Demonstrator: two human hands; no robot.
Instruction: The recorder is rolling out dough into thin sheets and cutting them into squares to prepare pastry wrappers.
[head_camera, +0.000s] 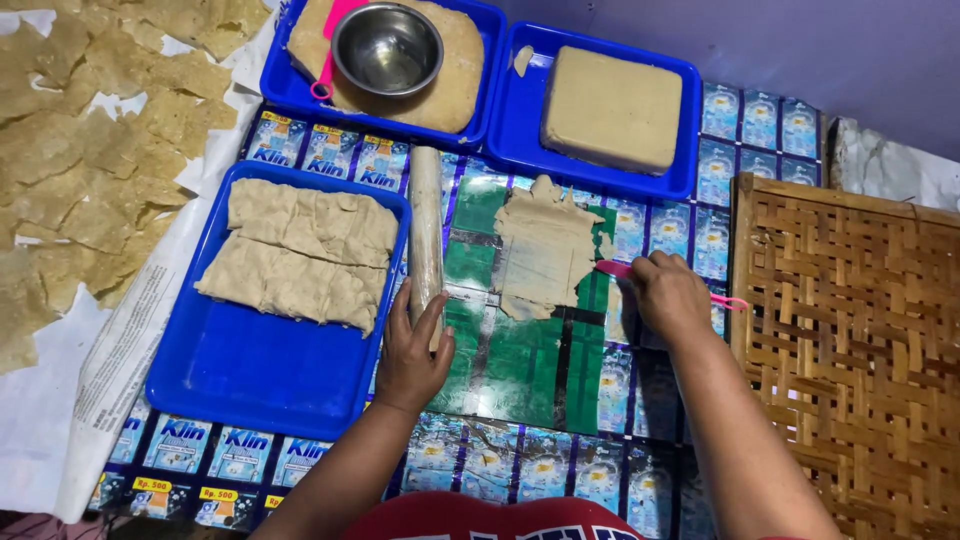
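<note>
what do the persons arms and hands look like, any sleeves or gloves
Both arms are bare from wrist to as far up as the view shows: no sleeves, no gloves. The left hand and right hand show no rings, watch or bracelets that I can make out. At the bottom edge a red garment with pale lettering shows.

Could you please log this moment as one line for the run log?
left hand: on rolling pin | right hand: holds pink scraper at edge of flat dough sheet | blue tray: folded dough sheets
</note>
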